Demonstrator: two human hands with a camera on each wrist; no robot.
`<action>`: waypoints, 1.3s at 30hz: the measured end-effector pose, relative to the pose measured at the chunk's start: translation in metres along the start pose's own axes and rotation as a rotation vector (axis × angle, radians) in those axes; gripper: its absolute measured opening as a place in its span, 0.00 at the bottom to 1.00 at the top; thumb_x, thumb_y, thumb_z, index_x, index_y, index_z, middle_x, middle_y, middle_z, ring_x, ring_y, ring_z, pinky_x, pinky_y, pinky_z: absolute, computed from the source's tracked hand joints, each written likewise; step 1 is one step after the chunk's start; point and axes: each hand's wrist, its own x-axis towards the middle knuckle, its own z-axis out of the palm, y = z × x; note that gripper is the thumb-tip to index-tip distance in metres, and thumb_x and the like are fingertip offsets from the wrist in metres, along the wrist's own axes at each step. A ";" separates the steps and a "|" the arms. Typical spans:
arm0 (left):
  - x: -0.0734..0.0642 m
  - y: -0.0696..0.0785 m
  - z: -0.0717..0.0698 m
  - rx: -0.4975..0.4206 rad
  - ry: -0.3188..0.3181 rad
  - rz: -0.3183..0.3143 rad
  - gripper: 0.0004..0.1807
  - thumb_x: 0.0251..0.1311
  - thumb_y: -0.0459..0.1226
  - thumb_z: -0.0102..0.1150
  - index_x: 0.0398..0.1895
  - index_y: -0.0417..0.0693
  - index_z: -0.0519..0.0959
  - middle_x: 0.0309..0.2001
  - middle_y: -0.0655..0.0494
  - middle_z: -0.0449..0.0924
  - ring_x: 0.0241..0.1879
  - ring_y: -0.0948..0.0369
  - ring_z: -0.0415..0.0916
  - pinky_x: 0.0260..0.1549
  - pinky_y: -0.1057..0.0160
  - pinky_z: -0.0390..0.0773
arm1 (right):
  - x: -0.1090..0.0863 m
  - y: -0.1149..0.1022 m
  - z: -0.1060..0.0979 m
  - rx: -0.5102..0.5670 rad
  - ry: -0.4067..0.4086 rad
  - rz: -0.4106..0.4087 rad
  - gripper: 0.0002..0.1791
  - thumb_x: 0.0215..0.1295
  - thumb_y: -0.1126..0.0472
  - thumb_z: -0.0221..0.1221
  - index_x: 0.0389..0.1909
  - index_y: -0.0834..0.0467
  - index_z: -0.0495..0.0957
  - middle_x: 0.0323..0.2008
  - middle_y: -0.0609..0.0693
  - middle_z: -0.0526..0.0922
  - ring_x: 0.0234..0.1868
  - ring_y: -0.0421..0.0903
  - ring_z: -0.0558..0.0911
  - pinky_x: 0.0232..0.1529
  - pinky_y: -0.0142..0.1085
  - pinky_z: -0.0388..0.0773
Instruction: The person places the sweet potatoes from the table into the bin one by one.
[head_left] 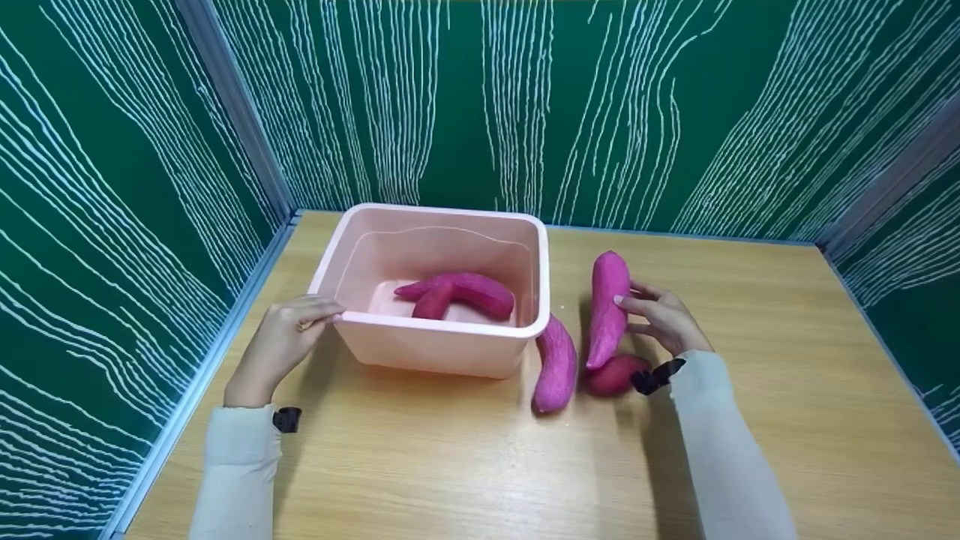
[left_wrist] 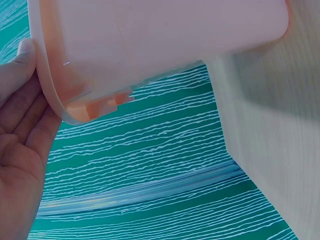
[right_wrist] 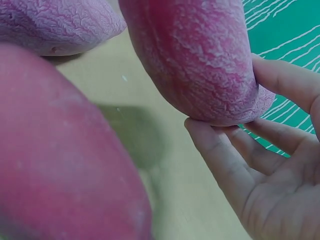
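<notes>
My left hand (head_left: 289, 337) pinches the near left corner of the pale pink plastic bin (head_left: 431, 349), thumb against its rim in the left wrist view. With thumb and fingertips, my right hand (head_left: 667, 315) holds a long, wrinkled pink sweet potato (head_left: 609, 300) by its side, right of the bin. The right wrist view shows this sweet potato (right_wrist: 200, 60) raised off the table. Beneath its lower end lies a rounder, redder sweet potato (head_left: 611, 376). Another curved pink one (head_left: 555, 367) lies against the bin's right side. Inside the bin are a curved pink sweet potato (head_left: 480, 291) and a smaller red one (head_left: 433, 301).
The bin stands on a light wooden table (head_left: 450, 465), near its back edge. Green panels with white wavy lines (head_left: 465, 112) rise behind and on both sides, joined by grey metal posts (head_left: 240, 105). Each wrist wears a dark strap (head_left: 286, 420).
</notes>
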 end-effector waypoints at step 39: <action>0.000 0.002 -0.002 0.007 -0.034 -0.016 0.14 0.57 0.29 0.63 0.47 0.46 0.85 0.50 0.46 0.83 0.57 0.45 0.77 0.54 0.46 0.77 | -0.007 -0.036 0.007 0.003 -0.046 -0.061 0.47 0.64 0.53 0.62 0.75 0.61 0.45 0.71 0.59 0.54 0.56 0.43 0.74 0.53 0.34 0.81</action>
